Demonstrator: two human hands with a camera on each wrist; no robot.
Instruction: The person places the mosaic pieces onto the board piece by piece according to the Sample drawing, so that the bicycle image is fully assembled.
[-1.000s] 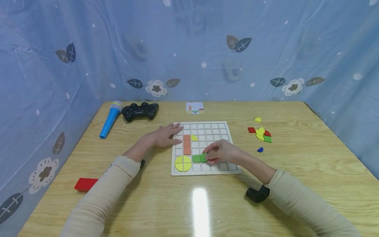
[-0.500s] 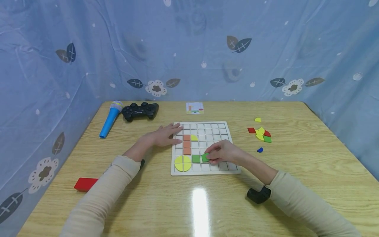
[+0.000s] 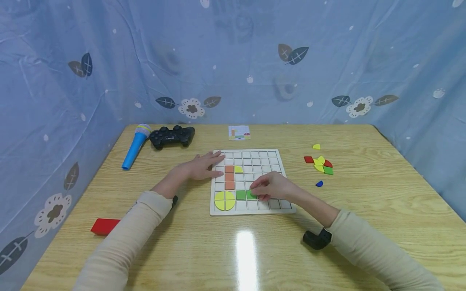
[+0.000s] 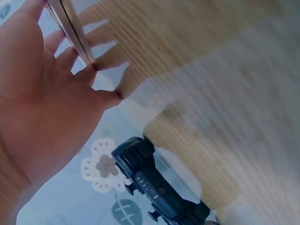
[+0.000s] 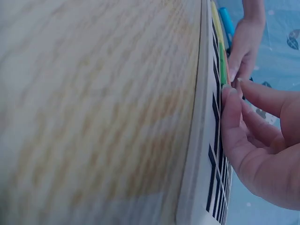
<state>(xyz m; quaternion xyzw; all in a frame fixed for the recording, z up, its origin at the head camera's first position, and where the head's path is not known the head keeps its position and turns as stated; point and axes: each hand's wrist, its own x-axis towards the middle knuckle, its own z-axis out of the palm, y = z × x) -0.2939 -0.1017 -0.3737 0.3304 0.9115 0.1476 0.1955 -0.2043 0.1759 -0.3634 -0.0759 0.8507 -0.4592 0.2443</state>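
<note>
Grid board (image 3: 257, 168): card (image 3: 239, 132) behind it; controller (image 3: 172, 136) and microphone (image 3: 134, 149) behind-left; block (image 3: 104, 226) front-left; loose pieces (image 3: 318, 167) right; 4 quarter-circle tiles (image 3: 220, 204) in its front-left corner.

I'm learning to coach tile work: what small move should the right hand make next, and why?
Probably the right hand should ease its fingers off the flat green square tile: as far as the head view shows, it lies level beside another green square tile on the white gridded board, so it seems to need little steadying.
</note>
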